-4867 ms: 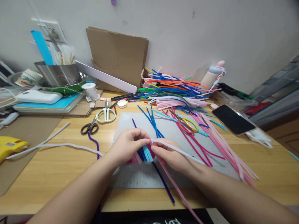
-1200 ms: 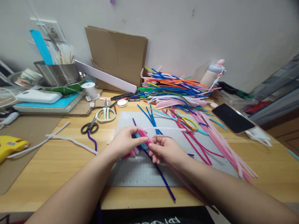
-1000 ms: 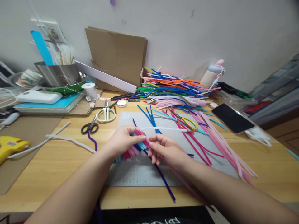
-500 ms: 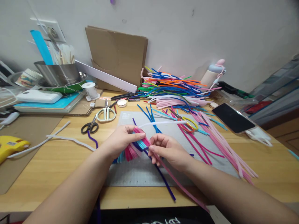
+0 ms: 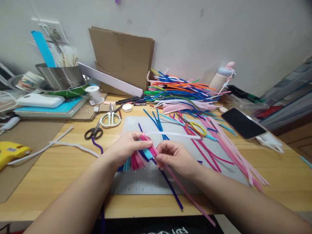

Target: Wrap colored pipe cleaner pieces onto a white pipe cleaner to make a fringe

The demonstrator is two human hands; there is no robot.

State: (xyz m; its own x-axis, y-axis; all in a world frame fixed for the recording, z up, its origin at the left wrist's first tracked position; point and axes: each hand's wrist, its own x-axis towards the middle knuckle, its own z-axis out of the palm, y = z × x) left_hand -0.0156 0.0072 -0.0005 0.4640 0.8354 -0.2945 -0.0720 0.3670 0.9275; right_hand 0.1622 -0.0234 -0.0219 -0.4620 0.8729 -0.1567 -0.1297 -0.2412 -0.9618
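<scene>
My left hand (image 5: 129, 146) pinches a row of folded pipe cleaners (image 5: 147, 153) in pink, turquoise and dark blue, thumb on top. The fingers of my right hand (image 5: 176, 160) are closed on a long pink pipe cleaner (image 5: 186, 191) at the row's right edge. Its loose end trails past the front of the table. From the top of the row a white pipe cleaner (image 5: 174, 133) sticks out to the right. A dark purple pipe cleaner (image 5: 172, 187) passes beneath my hands. Part of the row is hidden by my left hand.
A grey cutting mat (image 5: 136, 185) lies under the work, with yellow-handled scissors (image 5: 198, 128) and loose pipe cleaners. Behind is a multicoloured pipe cleaner pile (image 5: 180, 87). White-handled scissors (image 5: 110, 119), black-handled scissors (image 5: 94, 132), a yellow glue gun (image 5: 14, 152) and a phone (image 5: 243, 123) lie around.
The white pipe cleaner's right end has dropped lower. The pink pipe cleaner's trailing end has shifted slightly left and down. Both hands stay almost in place.
</scene>
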